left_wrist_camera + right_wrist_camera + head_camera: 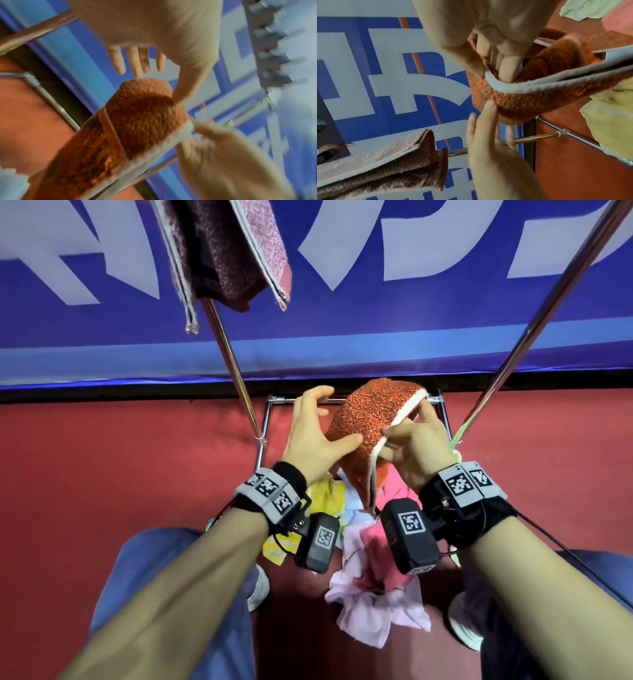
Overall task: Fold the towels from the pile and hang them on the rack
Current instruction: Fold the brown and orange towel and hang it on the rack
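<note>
left hand [313, 436] spread, right hand [416, 445] pinching

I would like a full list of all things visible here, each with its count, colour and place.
orange towel: one, orange with a white edge, held up between both hands above the pile.
hanging towel: one, dark pink with a pale edge, folded over the rack at upper left.
towel pile: one heap, pink, yellow and white pieces, on the floor below the hands.
rack: one, shiny metal tubes, slanted poles at left and right, base frame on the floor.
banner: one, blue with large white letters, behind the rack.
floor: red, under everything.
wrist cameras: two, black with printed markers, one on each wrist.
left hand: fingers spread, thumb touching the orange towel.
right hand: pinches the towel's white edge.
</note>
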Demonstrator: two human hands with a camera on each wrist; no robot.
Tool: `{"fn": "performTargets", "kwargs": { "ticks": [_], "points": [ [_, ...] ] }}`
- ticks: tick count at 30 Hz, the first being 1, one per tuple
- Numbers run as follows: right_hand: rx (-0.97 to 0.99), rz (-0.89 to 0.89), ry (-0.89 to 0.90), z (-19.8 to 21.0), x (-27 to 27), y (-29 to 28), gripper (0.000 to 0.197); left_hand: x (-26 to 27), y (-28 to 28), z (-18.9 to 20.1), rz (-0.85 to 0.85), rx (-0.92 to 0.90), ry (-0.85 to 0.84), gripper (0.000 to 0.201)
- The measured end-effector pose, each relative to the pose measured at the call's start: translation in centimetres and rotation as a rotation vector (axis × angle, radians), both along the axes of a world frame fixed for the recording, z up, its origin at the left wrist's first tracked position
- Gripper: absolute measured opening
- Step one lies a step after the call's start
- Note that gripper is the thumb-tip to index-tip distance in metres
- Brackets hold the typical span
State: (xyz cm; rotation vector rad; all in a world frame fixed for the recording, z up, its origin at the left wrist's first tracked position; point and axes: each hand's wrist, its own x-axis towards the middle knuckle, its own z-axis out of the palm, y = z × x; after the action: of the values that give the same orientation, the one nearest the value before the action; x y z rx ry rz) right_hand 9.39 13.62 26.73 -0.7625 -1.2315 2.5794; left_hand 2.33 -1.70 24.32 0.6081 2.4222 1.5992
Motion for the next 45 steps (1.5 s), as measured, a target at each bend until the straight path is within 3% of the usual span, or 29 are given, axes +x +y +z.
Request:
{"fn": "performTargets", "kwargs": {
  "ticks": [2, 4, 7, 11, 13, 16, 18, 20, 24, 26, 28, 30, 32, 35, 36, 39, 40, 42, 45],
  "points": [
    [-0.066, 0.017, 0.001, 0.2, 0.0, 0.7, 0.059, -0.4, -0.4, 0.6, -0.126, 0.135, -0.372, 0.078],
    [-0.148, 0.0, 0.003, 0.0, -0.2, 1.5, 0.049, -0.5, -0.6, 0.7, -0.283, 0.186, -0.611, 0.06],
    [-0.249, -0.047, 0.036, -0.4, -0.5, 2.4, 0.058, -0.1, -0.8, 0.8, -0.351, 0.094, -0.634, 0.044],
    [-0.307, -0.124, 0.004, -0.1, -0.6, 2.7, 0.031, 0.5, -1.0, 1.1, -0.425, -0.025, -0.762, 0.05],
    [-0.346, -0.125, -0.016, 0.4, -0.3, 2.5, 0.018, 0.8, -0.8, 1.4, -0.438, 0.06, -0.805, 0.046],
    [-0.142, 0.117, -0.145, 1.0, 0.5, 1.9, 0.013, 0.9, -0.5, 2.1, -0.342, 0.347, -0.853, 0.046],
    [0.008, 0.302, -0.236, 1.1, 0.8, 1.2, 0.023, 0.5, -0.4, 2.3, -0.237, 0.469, -0.859, 0.052],
    [0.177, 0.377, -0.274, 1.1, 1.1, 0.6, 0.031, 0.3, -0.3, 2.4, -0.13, 0.493, -0.868, 0.049],
    [0.479, 0.496, -0.28, 1.4, 1.6, -0.7, 0.019, 0.0, -0.5, 1.9, 0.011, 0.424, -0.839, 0.034],
    [0.536, 0.585, -0.304, 1.0, 1.7, -1.0, 0.011, -0.4, -0.5, 1.4, 0.075, 0.38, -0.858, 0.031],
    [0.535, 0.604, -0.336, 0.4, 1.5, -1.2, 0.019, -0.6, -0.5, 1.1, 0.102, 0.336, -0.868, 0.028],
    [0.487, 0.541, -0.315, 0.2, 1.4, -1.4, 0.022, -0.6, -0.4, 0.9, 0.131, 0.285, -0.822, 0.026],
    [0.463, 0.437, -0.307, -0.1, 1.0, -1.2, 0.026, -0.7, -0.2, 0.3, 0.151, 0.193, -0.764, 0.039],
    [0.418, 0.292, -0.325, -0.6, 0.6, -0.7, 0.045, -0.9, -0.4, -0.4, 0.101, -0.1, -0.561, 0.079],
    [0.437, 0.246, -0.328, -0.8, 0.6, -0.7, 0.051, -1.0, -0.6, -0.7, 0.071, -0.207, -0.421, 0.078],
    [0.51, 0.147, -0.292, -1.4, 0.7, -0.6, 0.041, -0.5, -0.6, -0.2, 0.014, -0.323, -0.066, 0.026],
    [0.519, 0.132, -0.272, -1.4, 0.7, -0.6, 0.032, -0.2, -0.5, 0.2, -0.014, -0.267, -0.065, 0.018],
    [0.483, 0.124, -0.227, -1.1, 0.7, -0.7, 0.018, 0.5, -0.3, 1.2, -0.098, -0.127, -0.25, 0.017],
    [0.332, 0.144, -0.159, -0.7, 0.7, -0.7, 0.012, 0.9, -0.4, 2.1, -0.133, -0.029, -0.445, 0.021]
  ]
}}
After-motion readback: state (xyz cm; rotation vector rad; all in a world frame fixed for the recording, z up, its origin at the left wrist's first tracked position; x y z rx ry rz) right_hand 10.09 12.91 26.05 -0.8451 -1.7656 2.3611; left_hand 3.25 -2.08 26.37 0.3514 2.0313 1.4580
